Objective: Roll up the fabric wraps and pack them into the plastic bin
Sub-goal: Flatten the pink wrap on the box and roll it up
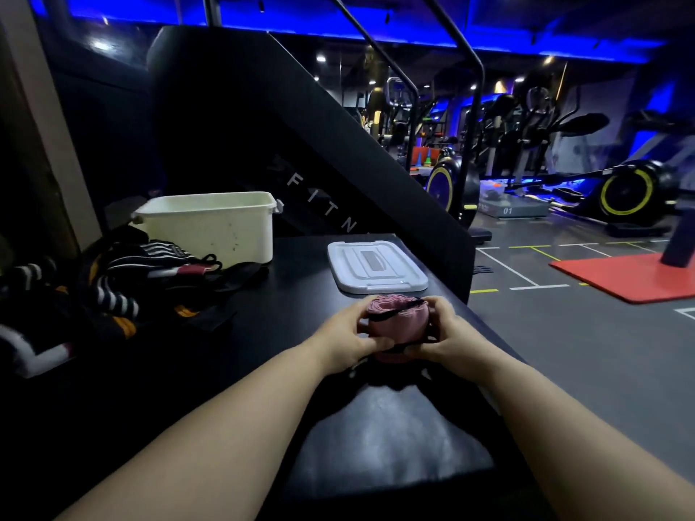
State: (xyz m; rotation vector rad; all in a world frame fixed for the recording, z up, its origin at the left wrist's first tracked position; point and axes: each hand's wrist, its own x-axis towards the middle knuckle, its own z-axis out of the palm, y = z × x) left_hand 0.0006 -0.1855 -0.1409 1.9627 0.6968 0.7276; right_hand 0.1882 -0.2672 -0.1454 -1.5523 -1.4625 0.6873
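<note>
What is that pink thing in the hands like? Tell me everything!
The pink fabric wrap is wound into a thick roll, its spiral layers showing on top. A thin black band crosses the top. The left hand and right hand grip its sides over the black table, near the white lid.

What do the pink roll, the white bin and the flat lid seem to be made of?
Pink roll: soft matte fabric; wound layers show at its top end. White bin: probably rigid plastic, off-white with a dull sheen, moulded rim and handles, dark specks on its side. Lid: likely similar plastic, paler and smoother, with moulded ridges and a recessed centre panel.
</note>
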